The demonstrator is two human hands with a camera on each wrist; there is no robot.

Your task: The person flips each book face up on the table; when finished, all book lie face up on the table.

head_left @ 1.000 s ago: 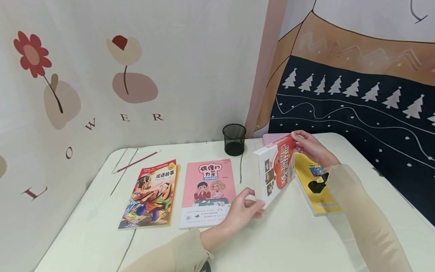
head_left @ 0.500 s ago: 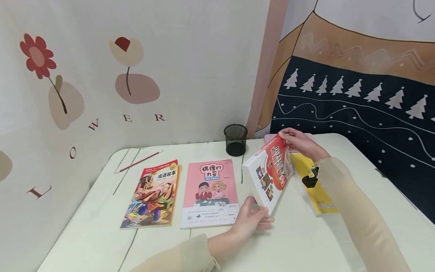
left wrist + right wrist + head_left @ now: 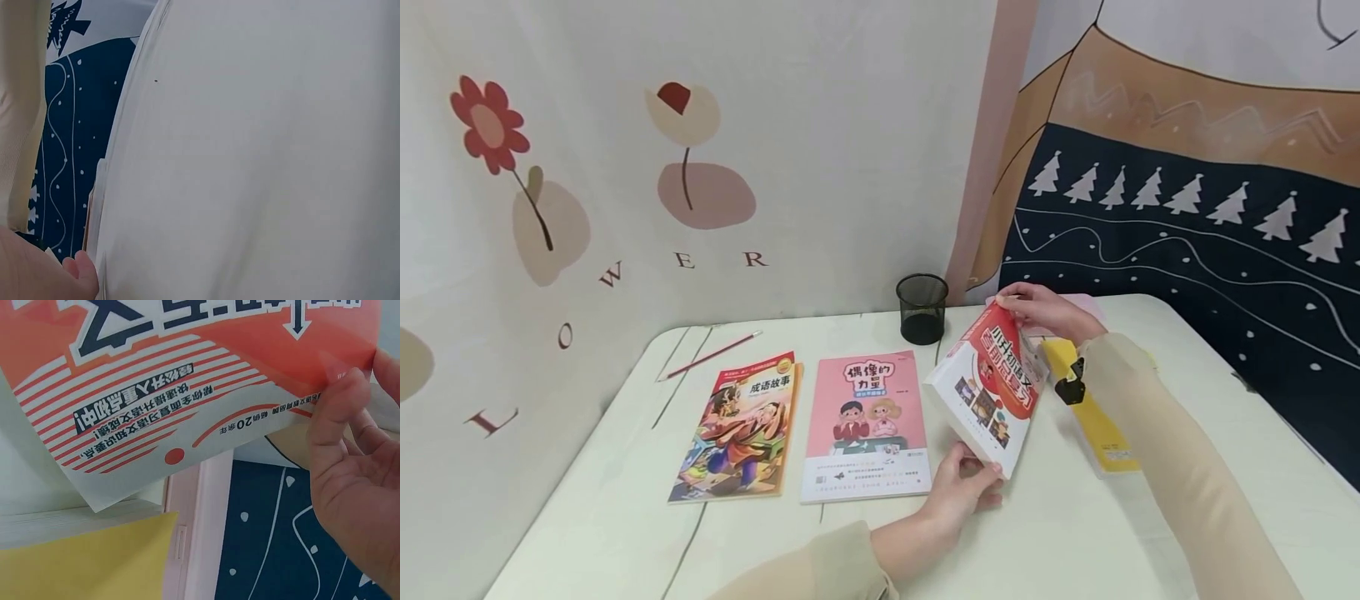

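Observation:
A thick red-and-white book (image 3: pixel 988 392) is held tilted above the table, its front cover facing up toward the head camera. My left hand (image 3: pixel 958 496) pinches its lower edge, thumb on the cover. At the top corner, my right hand (image 3: pixel 1048 312) grips the book between thumb and fingers; the right wrist view shows the cover (image 3: pixel 175 412) close up with the thumb on it. A yellow book (image 3: pixel 1101 429) lies under the right forearm, partly hidden. Left of the held book lie a pink book (image 3: pixel 868 425) and a colourful storybook (image 3: pixel 741 433).
A black mesh pen cup (image 3: pixel 922 310) stands at the table's back edge. A red pencil (image 3: pixel 711 357) lies at the back left. Behind the right hand is a pink flat item (image 3: pixel 1088 307), mostly covered. Printed curtains (image 3: pixel 820 167) rise behind the white table (image 3: pixel 1045 542).
The red-and-white book has turned from nearly edge-on to show its front cover, leaning lower. My right hand moved left with its top corner; my left hand shifted slightly right and down.

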